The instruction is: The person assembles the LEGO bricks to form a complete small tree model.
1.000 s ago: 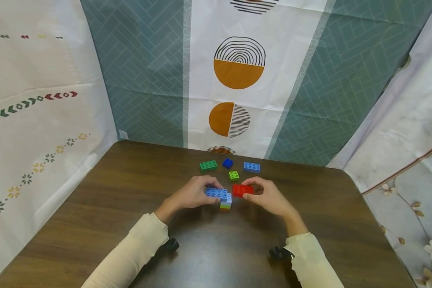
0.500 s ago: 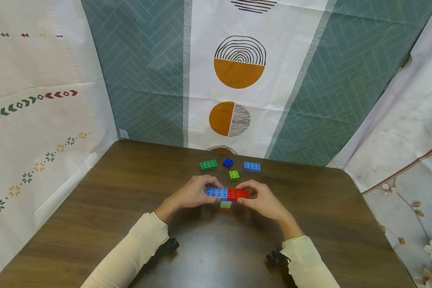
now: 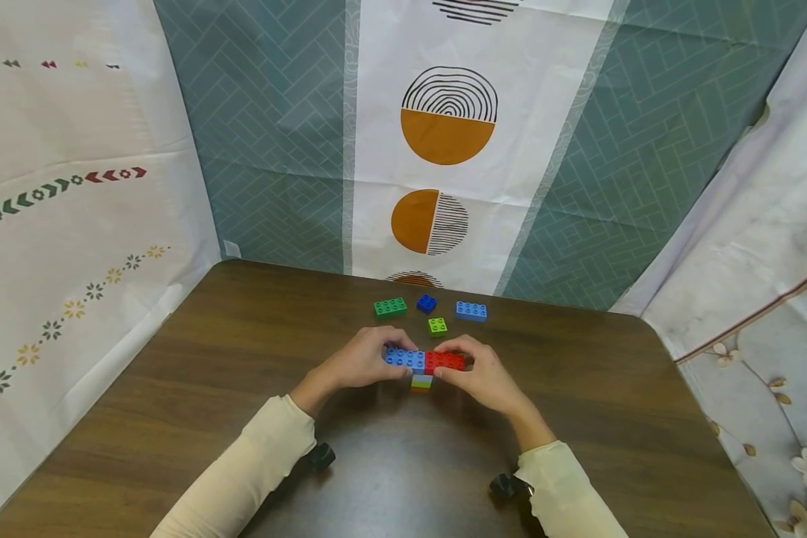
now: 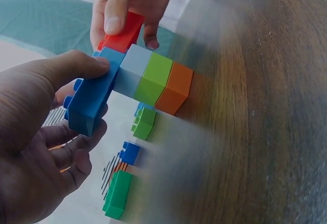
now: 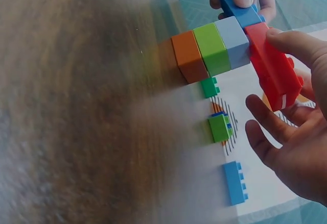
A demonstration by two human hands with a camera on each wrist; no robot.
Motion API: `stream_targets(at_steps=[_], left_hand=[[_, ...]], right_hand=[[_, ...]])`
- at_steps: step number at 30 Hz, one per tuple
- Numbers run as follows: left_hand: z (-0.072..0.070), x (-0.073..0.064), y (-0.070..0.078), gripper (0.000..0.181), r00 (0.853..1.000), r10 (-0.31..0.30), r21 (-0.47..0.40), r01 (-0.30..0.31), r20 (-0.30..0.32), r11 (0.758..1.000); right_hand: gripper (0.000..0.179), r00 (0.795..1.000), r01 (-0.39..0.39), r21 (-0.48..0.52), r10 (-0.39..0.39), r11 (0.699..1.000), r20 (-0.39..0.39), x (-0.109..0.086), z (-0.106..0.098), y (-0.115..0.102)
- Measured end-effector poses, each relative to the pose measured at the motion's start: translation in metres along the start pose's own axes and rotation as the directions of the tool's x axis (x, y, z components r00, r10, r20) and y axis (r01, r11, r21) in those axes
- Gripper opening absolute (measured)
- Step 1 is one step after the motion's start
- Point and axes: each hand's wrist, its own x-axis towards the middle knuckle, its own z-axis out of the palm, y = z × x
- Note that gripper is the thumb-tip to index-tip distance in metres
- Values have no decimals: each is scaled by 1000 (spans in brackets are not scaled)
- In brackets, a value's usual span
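Note:
A small stack stands on the table: an orange brick (image 4: 174,88) at the bottom, a lime green brick (image 4: 154,78) above it, then a pale grey-blue brick (image 4: 133,70). Across its top, a long blue brick (image 3: 405,361) and a long red brick (image 3: 445,362) meet end to end, each overhanging one side. My left hand (image 3: 365,361) pinches the blue brick between thumb and fingers. The red brick is pinched by my right hand (image 3: 487,379), whose thumb lies on its near side in the right wrist view.
Behind the stack lie a dark green brick (image 3: 390,307), a small dark blue brick (image 3: 427,303), a small lime brick (image 3: 437,326) and another long blue brick (image 3: 471,311). Fabric (image 3: 276,149) hangs at the back edge of the wooden table (image 3: 242,448).
My right hand has brought the red brick leftward from beside the stack onto its top, against the blue brick's end. The left hand has stayed on the blue brick.

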Motion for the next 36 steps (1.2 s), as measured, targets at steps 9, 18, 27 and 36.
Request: stream_targets(at_steps=[9,18,27,36], left_hand=[[1,0,-1,29,1000,4,9,-4,-8,1000],[-1,0,-1,30,1000,10,8,-10,4,1000],[-12,-4,-5,33,1000,-18,6,18,19,1000],[-17,-6,-7,33,998,-42,13,42,38,999]], right_hand=[[32,1000,-7,-29,7,1000,-7,1,2,-3],[33,1000,11,-63,-12,998,-4,1,-1,-4],[33,1000,13,-81,-13,997,2,3,-2,-3],[35,1000,-11,-66,11,998,11,2,-2,-3]])
